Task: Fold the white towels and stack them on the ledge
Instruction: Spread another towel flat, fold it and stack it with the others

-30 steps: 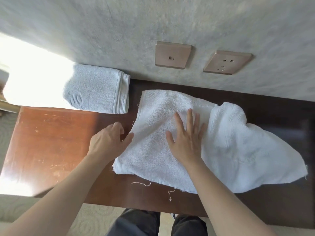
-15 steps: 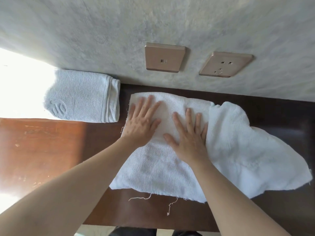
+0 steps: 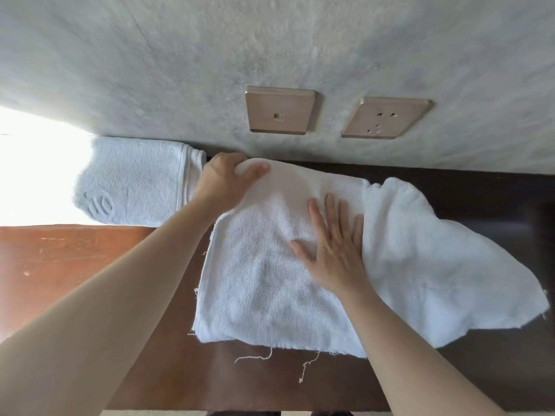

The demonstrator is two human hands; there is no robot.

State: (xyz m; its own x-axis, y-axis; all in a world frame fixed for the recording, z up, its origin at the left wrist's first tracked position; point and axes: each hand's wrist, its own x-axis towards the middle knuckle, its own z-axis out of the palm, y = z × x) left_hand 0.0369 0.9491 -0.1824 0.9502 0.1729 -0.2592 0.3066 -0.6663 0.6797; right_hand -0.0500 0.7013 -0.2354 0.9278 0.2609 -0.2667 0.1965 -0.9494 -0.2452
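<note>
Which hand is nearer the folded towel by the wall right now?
Left. The left hand grips the far corner of the open towel right beside the folded towel; the right hand presses flat mid-towel, farther off.

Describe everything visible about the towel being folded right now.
The towel is white terry cloth with frayed edges and loose threads hanging off its near hem. It lies partly folded on the dark wooden ledge, its right part rumpled and overlapping the flat part. The left hand grips its far left corner; the right hand presses flat on its middle. A folded towel lies just to its left.
</note>
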